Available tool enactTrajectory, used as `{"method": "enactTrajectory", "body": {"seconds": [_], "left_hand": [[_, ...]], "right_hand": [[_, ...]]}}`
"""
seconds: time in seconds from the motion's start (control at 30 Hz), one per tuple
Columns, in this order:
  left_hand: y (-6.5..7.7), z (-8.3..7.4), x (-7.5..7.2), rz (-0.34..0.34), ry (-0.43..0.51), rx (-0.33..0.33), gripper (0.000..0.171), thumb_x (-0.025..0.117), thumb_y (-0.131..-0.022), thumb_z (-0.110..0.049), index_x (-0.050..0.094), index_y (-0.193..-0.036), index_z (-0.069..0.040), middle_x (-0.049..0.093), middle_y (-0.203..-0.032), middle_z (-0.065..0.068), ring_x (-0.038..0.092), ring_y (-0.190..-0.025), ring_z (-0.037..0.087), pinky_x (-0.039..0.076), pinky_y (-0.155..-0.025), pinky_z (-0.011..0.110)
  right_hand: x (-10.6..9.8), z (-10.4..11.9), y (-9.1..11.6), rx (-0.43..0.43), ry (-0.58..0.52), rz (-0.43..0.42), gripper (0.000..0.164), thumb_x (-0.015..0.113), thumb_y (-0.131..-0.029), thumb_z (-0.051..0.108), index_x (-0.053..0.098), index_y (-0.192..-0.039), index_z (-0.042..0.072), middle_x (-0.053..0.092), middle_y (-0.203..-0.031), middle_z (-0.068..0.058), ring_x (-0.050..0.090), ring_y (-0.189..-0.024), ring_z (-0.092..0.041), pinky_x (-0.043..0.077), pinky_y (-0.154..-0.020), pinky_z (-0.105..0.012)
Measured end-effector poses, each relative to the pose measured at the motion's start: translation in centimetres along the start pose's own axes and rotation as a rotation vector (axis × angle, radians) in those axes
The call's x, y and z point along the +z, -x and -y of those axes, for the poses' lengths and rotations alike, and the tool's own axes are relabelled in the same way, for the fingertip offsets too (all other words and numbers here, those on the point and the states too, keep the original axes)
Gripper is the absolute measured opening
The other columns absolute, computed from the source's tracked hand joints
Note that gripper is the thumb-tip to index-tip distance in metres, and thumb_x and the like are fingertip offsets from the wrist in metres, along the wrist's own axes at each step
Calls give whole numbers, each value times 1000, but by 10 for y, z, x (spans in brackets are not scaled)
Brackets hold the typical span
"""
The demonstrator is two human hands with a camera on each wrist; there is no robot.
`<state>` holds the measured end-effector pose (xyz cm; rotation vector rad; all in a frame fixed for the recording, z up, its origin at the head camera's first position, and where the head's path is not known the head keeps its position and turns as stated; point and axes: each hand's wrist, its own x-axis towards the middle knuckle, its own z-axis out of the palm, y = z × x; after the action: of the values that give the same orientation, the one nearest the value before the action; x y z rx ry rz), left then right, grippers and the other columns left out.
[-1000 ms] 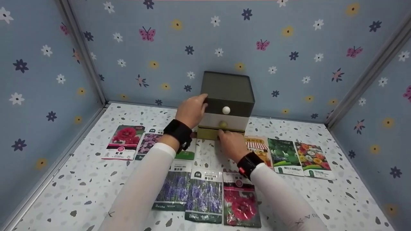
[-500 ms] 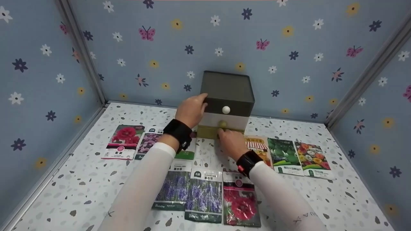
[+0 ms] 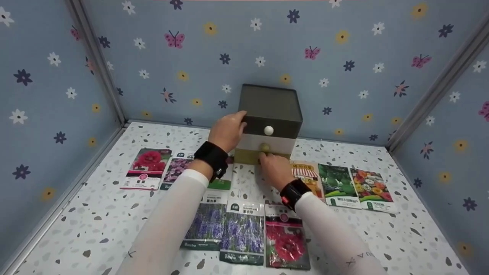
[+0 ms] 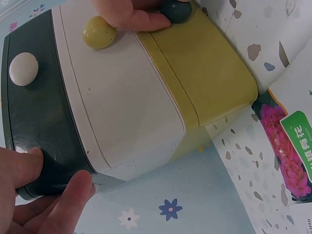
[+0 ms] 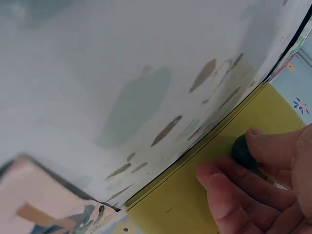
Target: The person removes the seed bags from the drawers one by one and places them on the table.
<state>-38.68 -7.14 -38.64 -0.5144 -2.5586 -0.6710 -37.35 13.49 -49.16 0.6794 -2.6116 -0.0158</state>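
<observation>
A small three-drawer cabinet (image 3: 271, 102) stands near the back wall. Its dark green top drawer has a white knob (image 3: 268, 130), and its white middle drawer a yellow knob (image 4: 99, 32). At the bottom is a yellow drawer (image 3: 246, 157), its front about level with the others. My left hand (image 3: 227, 131) grips the cabinet's upper left edge, thumb on the front and fingers round the side. Down at the yellow drawer, my right hand (image 3: 277, 172) holds the dark green knob (image 5: 242, 152) between thumb and fingers. The head view hides this knob behind that hand.
Seed packets lie on the speckled table: a red-flower packet (image 3: 147, 168) at left, a green packet (image 3: 339, 186) and a mixed-flower packet (image 3: 372, 189) at right. Lavender packets (image 3: 243, 233) and another red-flower packet (image 3: 287, 238) lie in front. Flower-patterned walls (image 3: 244, 46) enclose the table.
The yellow bottom drawer has slid back into the cabinet, and the dark gap above its front has closed. My right hand has moved slightly with it; the left hand stays put.
</observation>
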Motion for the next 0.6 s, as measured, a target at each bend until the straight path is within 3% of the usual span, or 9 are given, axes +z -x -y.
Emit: {"method": "enactTrajectory", "body": {"seconds": [0.23,0.4,0.6], "left_hand": [[-1,-3,3,3,-7,9,42,64,-116,-18,63,-154,-1,74,-140,20,73,-125,36,59,-107,47],[1,-2,3,2,-44,32,43,63,-116,-19,63,-155,0,76,-135,22,75,-116,38,62,-100,50],[10,10,1,-20,-5,7,48,63,-116,-25,60,-161,-8,74,-140,20,75,-115,38,62,-97,51]], "right_hand": [[0,-1,3,32,9,1,7,76,-102,5,69,-101,5,70,-78,-15,70,-63,-35,59,-56,-52],[1,-1,5,33,-4,11,6,75,-103,4,69,-104,4,70,-81,-16,71,-66,-35,59,-57,-53],[-3,1,8,45,-118,58,17,82,-102,12,71,-113,5,71,-90,-15,72,-74,-34,61,-64,-51]]}}
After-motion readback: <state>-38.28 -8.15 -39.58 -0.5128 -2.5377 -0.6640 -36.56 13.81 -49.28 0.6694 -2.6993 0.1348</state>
